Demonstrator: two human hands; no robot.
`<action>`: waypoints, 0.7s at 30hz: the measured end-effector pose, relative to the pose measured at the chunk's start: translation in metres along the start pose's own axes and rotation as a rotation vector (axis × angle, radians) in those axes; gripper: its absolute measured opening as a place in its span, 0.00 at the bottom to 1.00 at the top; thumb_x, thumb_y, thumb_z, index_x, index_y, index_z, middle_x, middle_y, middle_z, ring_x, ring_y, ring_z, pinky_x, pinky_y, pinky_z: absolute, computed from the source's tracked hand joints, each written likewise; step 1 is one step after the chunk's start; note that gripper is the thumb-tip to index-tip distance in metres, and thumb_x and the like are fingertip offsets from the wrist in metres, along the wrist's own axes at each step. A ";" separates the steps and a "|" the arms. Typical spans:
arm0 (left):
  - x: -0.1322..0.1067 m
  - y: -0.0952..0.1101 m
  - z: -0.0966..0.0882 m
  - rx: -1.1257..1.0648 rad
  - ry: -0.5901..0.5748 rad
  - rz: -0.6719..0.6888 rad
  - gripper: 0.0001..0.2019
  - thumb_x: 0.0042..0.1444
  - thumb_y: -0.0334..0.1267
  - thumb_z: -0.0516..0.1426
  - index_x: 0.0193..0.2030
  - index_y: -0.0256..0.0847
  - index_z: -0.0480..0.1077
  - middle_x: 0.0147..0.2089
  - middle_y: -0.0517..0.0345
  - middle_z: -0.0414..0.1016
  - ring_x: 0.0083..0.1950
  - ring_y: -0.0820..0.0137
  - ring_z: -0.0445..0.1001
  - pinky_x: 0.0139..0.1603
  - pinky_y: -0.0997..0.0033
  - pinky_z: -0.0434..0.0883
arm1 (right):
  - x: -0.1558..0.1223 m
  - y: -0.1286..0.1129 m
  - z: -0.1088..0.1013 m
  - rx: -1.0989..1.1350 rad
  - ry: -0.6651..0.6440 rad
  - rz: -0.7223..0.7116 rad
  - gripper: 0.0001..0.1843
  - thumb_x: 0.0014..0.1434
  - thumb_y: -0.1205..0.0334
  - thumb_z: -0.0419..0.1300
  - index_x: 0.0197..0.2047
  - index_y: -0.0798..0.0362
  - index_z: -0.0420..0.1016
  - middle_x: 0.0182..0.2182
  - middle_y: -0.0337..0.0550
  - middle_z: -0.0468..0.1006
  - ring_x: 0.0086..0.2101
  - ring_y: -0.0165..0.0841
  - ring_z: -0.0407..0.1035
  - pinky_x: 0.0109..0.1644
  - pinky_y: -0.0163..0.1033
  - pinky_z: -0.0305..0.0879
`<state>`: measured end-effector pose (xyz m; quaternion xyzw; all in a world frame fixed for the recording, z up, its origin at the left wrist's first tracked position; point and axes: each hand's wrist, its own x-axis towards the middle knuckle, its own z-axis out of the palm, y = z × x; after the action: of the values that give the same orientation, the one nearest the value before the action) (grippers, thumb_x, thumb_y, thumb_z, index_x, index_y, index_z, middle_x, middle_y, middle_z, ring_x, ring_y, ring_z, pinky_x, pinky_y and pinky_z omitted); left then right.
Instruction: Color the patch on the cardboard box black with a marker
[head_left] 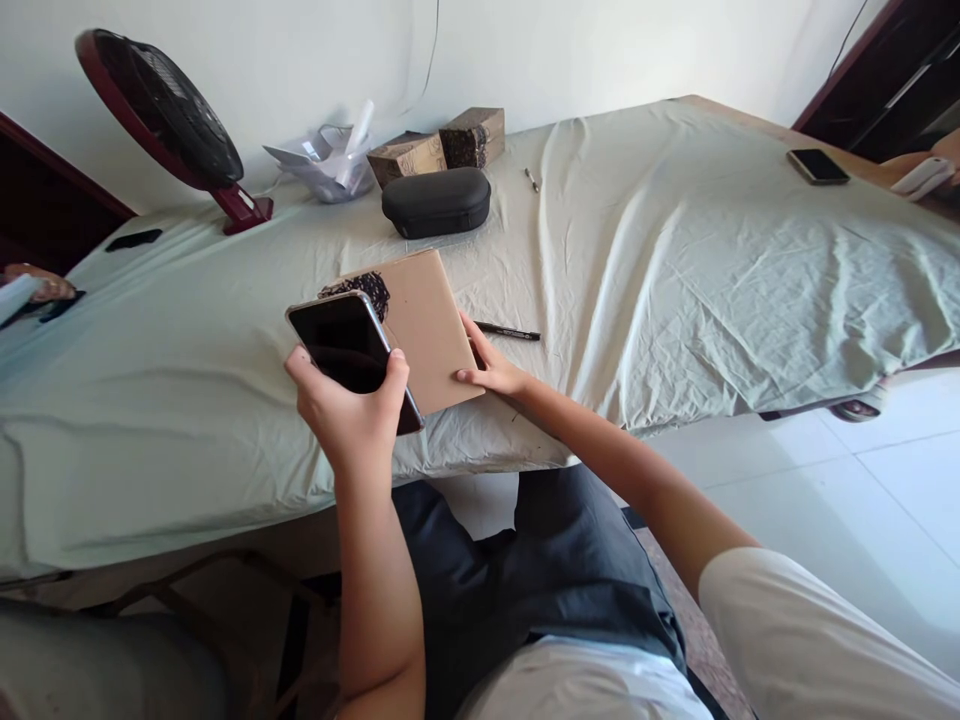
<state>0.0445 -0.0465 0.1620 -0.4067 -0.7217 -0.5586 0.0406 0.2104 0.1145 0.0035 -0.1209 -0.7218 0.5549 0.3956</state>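
My left hand (pixel 349 405) is wrapped round a smartphone (pixel 341 335) with a dark screen and a clear-edged case, held tilted above the table. Behind and partly under the phone is a flat brown cardboard box (pixel 420 315) with a black scribbled patch on its upper left. At the box's right edge is my right hand (pixel 491 362), its thumb on the top face and its fingers along the side, closed on the edge. A black marker pen (pixel 508 331) lies on the cloth just beyond that hand. The phone hides the left part of the box.
A pale green cloth (pixel 630 280) covers the table. Toward the wall are a black zip case (pixel 436 202), two patterned boxes (pixel 474 137), a plastic basket (pixel 337 175) and a fan (pixel 161 110). Another phone (pixel 817 166) lies right. Other people's hands (pixel 49 283) show at both sides.
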 end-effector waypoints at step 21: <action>0.040 -0.100 -0.026 0.549 -0.221 -0.328 0.48 0.61 0.50 0.68 0.83 0.27 0.66 0.70 0.23 0.80 0.76 0.30 0.76 0.78 0.31 0.70 | 0.001 -0.002 0.002 0.034 0.038 0.030 0.78 0.54 0.25 0.77 0.92 0.35 0.38 0.86 0.52 0.55 0.81 0.63 0.56 0.85 0.77 0.56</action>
<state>-0.0559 -0.0508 0.1152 -0.3173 -0.9011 -0.2948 -0.0202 0.2094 0.1128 0.0056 -0.1355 -0.7028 0.5704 0.4030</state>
